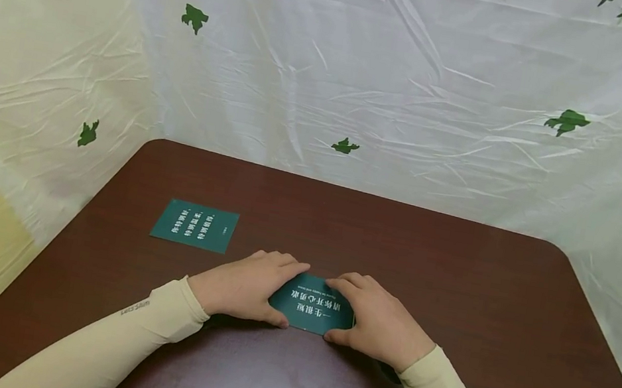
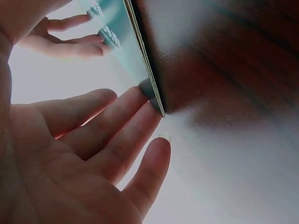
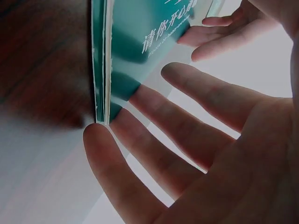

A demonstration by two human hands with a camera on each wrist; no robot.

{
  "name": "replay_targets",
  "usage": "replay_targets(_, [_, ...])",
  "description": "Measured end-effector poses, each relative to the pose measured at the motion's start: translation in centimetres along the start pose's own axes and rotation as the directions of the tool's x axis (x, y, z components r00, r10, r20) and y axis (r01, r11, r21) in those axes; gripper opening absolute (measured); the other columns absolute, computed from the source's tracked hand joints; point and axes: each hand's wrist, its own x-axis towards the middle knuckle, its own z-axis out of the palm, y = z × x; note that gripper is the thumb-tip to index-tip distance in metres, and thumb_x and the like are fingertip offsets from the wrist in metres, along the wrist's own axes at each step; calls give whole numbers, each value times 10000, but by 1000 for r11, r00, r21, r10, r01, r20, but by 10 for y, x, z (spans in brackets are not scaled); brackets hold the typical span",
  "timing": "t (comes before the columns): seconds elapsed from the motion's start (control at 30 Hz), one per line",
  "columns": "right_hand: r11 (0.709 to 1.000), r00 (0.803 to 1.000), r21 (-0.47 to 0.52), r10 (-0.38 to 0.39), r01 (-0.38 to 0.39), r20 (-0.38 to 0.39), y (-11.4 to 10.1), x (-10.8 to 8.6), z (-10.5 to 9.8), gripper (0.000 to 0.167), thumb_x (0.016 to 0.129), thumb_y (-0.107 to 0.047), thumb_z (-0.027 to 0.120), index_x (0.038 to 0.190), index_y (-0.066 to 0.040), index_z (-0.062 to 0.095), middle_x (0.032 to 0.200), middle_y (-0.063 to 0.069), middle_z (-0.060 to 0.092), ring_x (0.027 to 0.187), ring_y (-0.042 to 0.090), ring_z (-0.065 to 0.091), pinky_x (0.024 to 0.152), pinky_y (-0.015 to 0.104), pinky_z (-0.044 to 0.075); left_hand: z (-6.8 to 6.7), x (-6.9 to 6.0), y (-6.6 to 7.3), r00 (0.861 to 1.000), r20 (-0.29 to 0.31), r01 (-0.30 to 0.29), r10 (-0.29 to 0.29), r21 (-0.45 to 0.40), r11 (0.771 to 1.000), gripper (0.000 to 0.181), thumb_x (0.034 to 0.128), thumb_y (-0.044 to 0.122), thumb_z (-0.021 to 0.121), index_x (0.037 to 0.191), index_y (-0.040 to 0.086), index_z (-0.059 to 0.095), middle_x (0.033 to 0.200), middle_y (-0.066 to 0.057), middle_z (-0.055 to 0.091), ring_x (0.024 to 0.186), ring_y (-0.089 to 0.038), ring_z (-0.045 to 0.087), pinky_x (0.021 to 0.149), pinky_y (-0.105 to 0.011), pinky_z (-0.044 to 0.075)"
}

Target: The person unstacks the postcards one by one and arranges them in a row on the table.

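Note:
A small stack of green cards (image 1: 314, 305) with white printed characters lies on the brown table in front of me, between my hands. My left hand (image 1: 251, 286) holds its left end, thumb at the near edge and fingertips at the far edge. Opposite it, my right hand (image 1: 379, 318) holds the right end in the same way. In the left wrist view, fingertips touch a corner of the stacked cards (image 2: 142, 44). The layered card edges (image 3: 103, 60) show in the right wrist view, with fingertips of the right hand (image 3: 224, 154) against them.
Another green card (image 1: 194, 225) with white characters lies flat on the table (image 1: 427, 265), beyond and left of my left hand. Behind the table hangs a whitish cloth (image 1: 421, 103) with green leaf shapes. The table has rounded far corners.

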Motion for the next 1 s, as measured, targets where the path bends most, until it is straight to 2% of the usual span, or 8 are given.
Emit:
replay_targets(0.27, [1000,1000,-5,1,-1,7,0,2,-4,775,778,-388,973,1454,-161,669,1422,2,674,1301,235,636,1005,425,596,-4,1,0,1000,-13,-13,13,8,1000,989,858,485,907,1639,85,451,1552,-64,589,1397,-251,576,1231,-473,405])
replay_targets(0.67, [999,999,6,-33,33,-13,0,6,-13,774,777,-383,980,1448,-144,676,1442,19,668,1331,257,622,1036,443,593,-11,-1,-1,1000,-30,6,-7,-56,998,977,861,435,900,1657,114,432,1542,-67,551,1377,-248,537,1186,-457,446])
replay_targets(1.0, [998,998,18,-61,61,-29,-4,25,-20,804,784,-412,975,1465,-117,666,1469,53,659,1360,279,606,1048,450,593,-23,-1,-12,998,-39,40,-42,-60,997,956,877,402,882,1667,123,420,1559,-78,531,1380,-281,530,1181,-483,441])
